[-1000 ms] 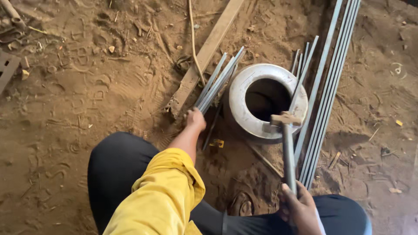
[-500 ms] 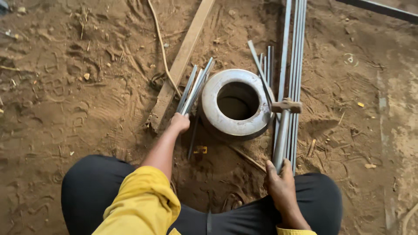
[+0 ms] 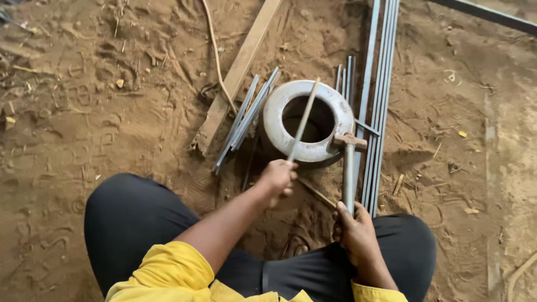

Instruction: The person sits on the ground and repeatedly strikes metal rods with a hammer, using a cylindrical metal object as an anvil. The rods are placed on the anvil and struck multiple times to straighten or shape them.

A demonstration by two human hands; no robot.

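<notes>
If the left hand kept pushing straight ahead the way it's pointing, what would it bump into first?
Probably the metal ring. The left hand holds a thin rod that points up across it, and the ring's near rim lies just ahead of the knuckles. Depth is hard to judge from above.

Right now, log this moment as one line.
left hand: holds thin rod across metal ring | right hand: grips hammer | ground: sandy soil

Bare reddish-brown dirt floor (image 3: 100, 123), loose and scuffed with shoe prints, small stones and scraps of straw, seen from above in soft, even daylight. A weathered wooden plank (image 3: 238, 75) lies diagonally on the dirt near the top centre, with a thin pale cord (image 3: 215, 53) curving across it. A dark metal bar (image 3: 486, 15) crosses the top right corner.
</notes>
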